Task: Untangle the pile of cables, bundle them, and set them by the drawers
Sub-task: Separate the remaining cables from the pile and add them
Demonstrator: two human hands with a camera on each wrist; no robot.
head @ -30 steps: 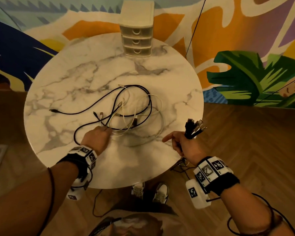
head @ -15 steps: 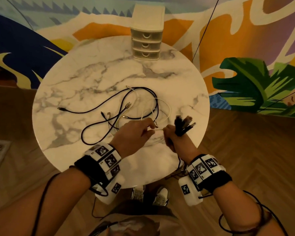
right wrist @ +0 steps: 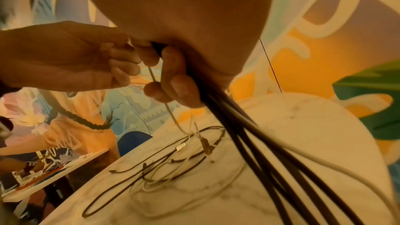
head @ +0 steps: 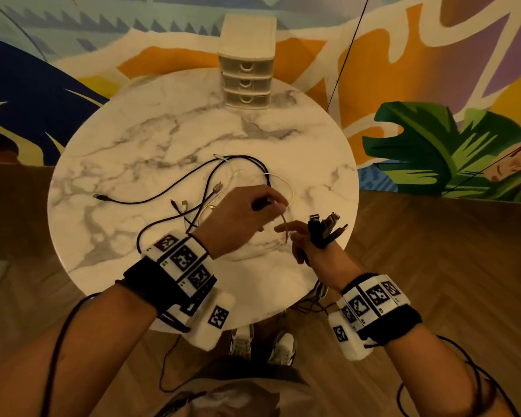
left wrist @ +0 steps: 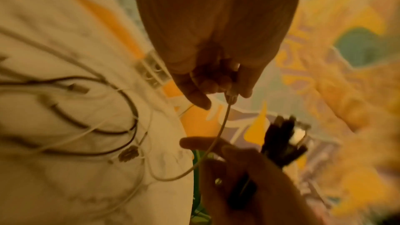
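A loose pile of black and white cables (head: 223, 188) lies in the middle of the round marble table (head: 133, 139). My left hand (head: 278, 207) is raised above the pile's right side and pinches the end of a thin white cable (left wrist: 223, 122). That cable hangs down in front of my right hand (head: 295, 236). My right hand grips a bundle of black cable ends (head: 325, 230) that stick up from the fist, and its forefinger reaches out to the white cable. The bundle's cords (right wrist: 249, 139) trail off over the table edge. The small cream drawers (head: 247, 82) stand at the table's far edge.
A painted mural wall rises behind the table, and a thin black wire (head: 343, 64) hangs in front of it. Wooden floor surrounds the table. My shoes (head: 262, 344) show under the near edge. Black cords run from my wrist cameras.
My left hand has left the pile's near-left side, picked up a white cable end and carried it right to my right hand. My right hand has kept hold of the bundle.
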